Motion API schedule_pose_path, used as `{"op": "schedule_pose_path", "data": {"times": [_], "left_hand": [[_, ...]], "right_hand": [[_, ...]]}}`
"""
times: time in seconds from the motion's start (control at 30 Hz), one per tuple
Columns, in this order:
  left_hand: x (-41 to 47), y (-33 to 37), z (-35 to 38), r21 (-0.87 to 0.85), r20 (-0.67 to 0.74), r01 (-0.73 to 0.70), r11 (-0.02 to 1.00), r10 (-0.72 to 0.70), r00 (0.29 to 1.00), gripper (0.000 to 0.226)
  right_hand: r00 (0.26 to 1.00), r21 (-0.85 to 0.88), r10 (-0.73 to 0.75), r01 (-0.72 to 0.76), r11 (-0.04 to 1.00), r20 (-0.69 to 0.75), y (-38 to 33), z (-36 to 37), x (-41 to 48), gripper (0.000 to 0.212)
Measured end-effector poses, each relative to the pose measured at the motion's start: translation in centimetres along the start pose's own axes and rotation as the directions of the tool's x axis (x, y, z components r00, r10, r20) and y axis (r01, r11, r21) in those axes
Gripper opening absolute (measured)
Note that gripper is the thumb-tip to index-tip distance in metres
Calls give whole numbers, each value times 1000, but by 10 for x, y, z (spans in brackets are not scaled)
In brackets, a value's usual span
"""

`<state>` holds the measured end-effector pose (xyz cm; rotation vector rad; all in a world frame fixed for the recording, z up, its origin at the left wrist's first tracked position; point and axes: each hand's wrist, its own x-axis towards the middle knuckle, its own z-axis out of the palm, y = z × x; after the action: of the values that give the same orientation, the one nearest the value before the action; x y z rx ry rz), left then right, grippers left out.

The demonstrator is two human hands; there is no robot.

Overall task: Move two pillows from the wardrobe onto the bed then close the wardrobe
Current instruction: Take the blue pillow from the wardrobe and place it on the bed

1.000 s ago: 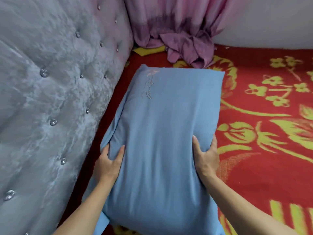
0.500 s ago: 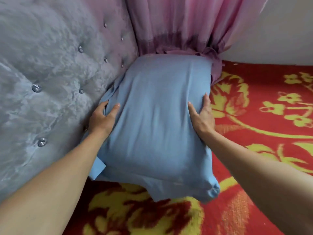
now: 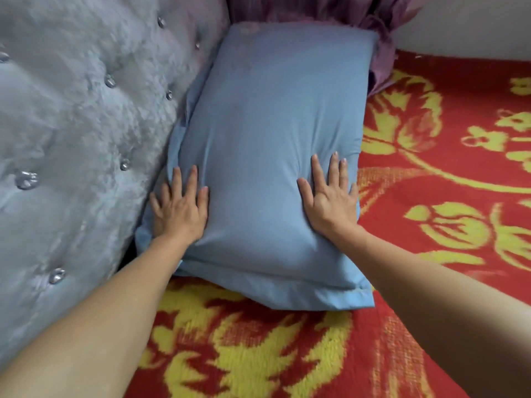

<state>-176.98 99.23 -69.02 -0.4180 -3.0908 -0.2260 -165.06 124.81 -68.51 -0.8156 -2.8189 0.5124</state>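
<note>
Item: blue pillow [image 3: 273,156], one seen; wardrobe not in view. Location: laid on the bed [image 3: 431,225], left edge against the grey tufted headboard [image 3: 80,124], far end touching the pink curtain [image 3: 379,53]. Long axis runs near to far. Left hand [image 3: 179,211] and right hand [image 3: 330,202] are pressed flat on its near corners, fingers [image 3: 333,168] spread wide, nothing gripped; both equally close. Appearance: plump, soft, smooth cover, flanged near hem.

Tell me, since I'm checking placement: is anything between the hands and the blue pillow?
No. The left hand and right hand lie flat directly on the blue pillow, which rests on the red blanket.
</note>
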Motion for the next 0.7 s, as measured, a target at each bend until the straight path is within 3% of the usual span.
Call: {"op": "schedule_pose_path", "data": {"times": [0.13,0.3,0.43,0.6,0.7], "left_hand": [[-58,-22,-24,70,259,36,997,-53,965,64],[-138,-38,-83,220,562,6,975,-132,816,66],[-214,-53,-136,147,625,21,989,-110,773,42],[-292,-82,-196,78,606,52,996,-89,790,41],[-327,-99,-231,73,603,22,997,-62,795,38]], "right_hand": [[985,-76,-1,14,997,174,-4,-18,-63,66],[879,-190,40,58,980,475,-17,-54,-136,75],[804,-146,40,59,987,594,-41,-91,-193,63],[830,-129,39,40,991,557,-80,-130,-266,26],[853,-125,-7,85,989,523,-99,-161,-304,25]]}}
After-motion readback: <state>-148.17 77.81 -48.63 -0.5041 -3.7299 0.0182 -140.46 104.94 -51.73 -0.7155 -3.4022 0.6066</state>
